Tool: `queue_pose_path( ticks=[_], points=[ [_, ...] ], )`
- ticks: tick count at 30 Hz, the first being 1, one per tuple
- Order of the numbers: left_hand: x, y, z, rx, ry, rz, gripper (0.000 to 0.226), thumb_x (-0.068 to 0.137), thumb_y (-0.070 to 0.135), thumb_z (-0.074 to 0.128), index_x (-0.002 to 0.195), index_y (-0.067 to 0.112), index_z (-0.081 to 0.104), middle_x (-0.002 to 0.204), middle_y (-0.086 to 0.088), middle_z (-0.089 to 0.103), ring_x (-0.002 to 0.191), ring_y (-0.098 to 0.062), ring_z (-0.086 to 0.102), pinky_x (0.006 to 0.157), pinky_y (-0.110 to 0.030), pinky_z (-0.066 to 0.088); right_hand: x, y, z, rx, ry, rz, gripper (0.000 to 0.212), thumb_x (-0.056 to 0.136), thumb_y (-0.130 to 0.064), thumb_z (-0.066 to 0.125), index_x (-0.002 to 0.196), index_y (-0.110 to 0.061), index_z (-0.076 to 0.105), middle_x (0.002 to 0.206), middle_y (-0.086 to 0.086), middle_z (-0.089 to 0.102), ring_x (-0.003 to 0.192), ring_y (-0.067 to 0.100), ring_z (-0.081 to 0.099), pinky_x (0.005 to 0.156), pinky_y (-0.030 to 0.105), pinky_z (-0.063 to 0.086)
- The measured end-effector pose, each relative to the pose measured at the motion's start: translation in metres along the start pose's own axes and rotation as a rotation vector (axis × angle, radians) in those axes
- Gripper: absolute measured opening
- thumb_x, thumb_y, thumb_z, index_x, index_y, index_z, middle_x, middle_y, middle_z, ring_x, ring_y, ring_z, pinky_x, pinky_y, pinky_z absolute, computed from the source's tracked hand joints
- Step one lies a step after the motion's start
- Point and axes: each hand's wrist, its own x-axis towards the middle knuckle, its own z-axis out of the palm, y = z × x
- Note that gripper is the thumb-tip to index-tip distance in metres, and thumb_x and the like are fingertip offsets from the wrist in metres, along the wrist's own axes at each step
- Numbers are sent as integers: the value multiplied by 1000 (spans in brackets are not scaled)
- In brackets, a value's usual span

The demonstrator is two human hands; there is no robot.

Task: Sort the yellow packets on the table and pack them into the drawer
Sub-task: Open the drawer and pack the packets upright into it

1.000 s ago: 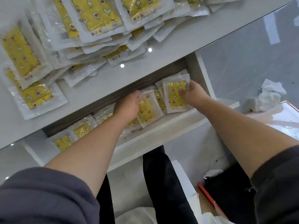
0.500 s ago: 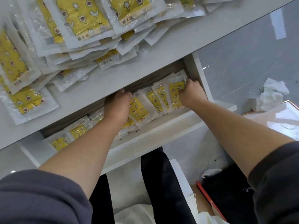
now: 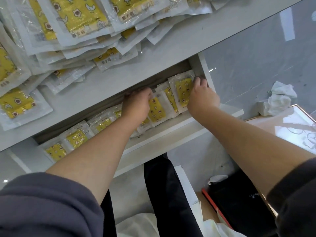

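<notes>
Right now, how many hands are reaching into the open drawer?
2. The left hand rests on the packets in the middle of the drawer; the right hand grips the rightmost packet at the drawer's right end.

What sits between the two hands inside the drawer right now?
Head view: a few yellow packets, overlapping and leaning in a row inside the drawer, fill the gap between left hand and right hand.

Left hand (image 3: 136, 106), right hand (image 3: 202, 98) in drawer (image 3: 171, 130), gripping yellow packets (image 3: 183, 93) (more heaped on table (image 3: 188, 31))
</notes>
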Motion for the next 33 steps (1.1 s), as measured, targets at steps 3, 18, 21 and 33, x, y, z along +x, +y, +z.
queue_pose_path(
  ticks=[3,18,21,33],
  points=[
    [12,15,9,9,-41,-71,23,100,15,40,112,20,59,114,-4,61,98,-26,57,71,-29,40,-4,-3,9,-138,57,-203,76,87,-16,64,149,-15,20,148,13,31,127,33,43,94,41,48],
    [-85,1,-65,-113,-46,-16,22,95,15,48,114,20,60,126,3,52,97,-13,54,78,-28,44,-56,-37,-13,133,-92,-223,47,92,-9,47,138,-17,46,140,3,43,118,27,52,77,37,52],
    [-116,-9,-105,-200,-5,-21,18,95,14,47,101,21,63,107,7,60,93,-9,56,77,-26,45,-89,-68,-37,259,-21,-259,35,93,-11,45,126,-17,55,130,3,53,103,25,60,68,32,47],
    [-102,-106,-242,-621,443,-765,40,87,18,58,123,14,40,122,-5,46,92,-19,54,70,-27,42,-148,-237,-98,524,46,-545,31,96,-14,42,122,-19,58,125,-2,58,100,20,59,77,34,50]
  ],
)
